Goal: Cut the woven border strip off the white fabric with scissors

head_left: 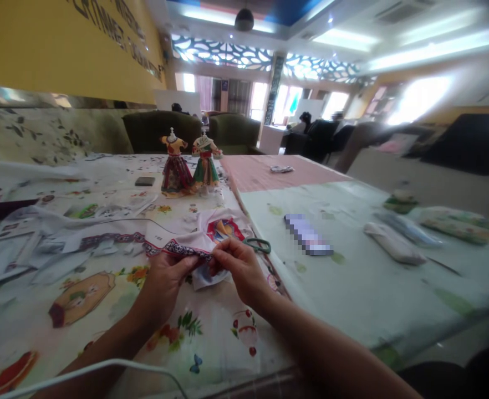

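Observation:
A strip of white fabric (130, 228) with a dark patterned border runs across the table from the left. Its bordered edge is pinched in my left hand (165, 282), with the thumb on top. My right hand (238, 269) is closed at the same edge, thumb and forefinger pressed together on the fabric; whether it also holds something small I cannot make out. Just beyond my fingers lies a part of the cloth with a red, blue and yellow print (225, 227). The green handles of scissors (259, 245) stick out right of my right hand.
Two dressed miniature mannequins (173, 166) stand at the back. A phone (309, 235) lies on the right-hand table, with a white pouch (394, 244) farther right. A white cable (115, 363) curves across the front left. People sit in the background.

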Demonstrator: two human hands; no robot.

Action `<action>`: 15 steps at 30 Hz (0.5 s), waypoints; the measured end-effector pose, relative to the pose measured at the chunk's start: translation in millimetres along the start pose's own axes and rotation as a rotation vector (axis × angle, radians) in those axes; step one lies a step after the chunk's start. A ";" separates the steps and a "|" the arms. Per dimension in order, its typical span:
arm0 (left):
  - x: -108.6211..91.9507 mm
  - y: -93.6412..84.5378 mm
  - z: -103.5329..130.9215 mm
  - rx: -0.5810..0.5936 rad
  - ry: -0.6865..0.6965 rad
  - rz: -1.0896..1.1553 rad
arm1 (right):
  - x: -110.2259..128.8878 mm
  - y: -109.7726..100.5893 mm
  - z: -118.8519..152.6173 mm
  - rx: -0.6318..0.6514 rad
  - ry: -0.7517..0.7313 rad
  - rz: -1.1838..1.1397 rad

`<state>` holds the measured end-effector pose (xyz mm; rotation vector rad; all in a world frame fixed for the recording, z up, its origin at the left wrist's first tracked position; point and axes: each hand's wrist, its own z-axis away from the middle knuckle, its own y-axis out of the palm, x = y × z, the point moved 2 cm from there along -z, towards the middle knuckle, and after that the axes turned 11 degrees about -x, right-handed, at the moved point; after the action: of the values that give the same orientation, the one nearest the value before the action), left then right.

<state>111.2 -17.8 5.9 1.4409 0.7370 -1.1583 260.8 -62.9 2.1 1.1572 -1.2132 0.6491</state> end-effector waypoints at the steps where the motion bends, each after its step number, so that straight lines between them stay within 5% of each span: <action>1: -1.0 1.2 0.5 -0.023 -0.007 0.016 | 0.7 -0.3 -0.2 -0.007 0.007 -0.008; 8: -6.5 0.9 -2.0 -0.246 -0.048 0.091 | 2.3 -8.6 -7.2 -0.084 0.053 -0.034; 15: -6.8 -2.6 -9.4 -0.289 -0.078 0.214 | -2.4 -14.2 -14.9 -0.148 0.060 -0.030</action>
<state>109.0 -7.2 10.7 1.1939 0.6488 -0.8978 278.3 -53.4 -3.8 1.0237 -1.1711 0.5580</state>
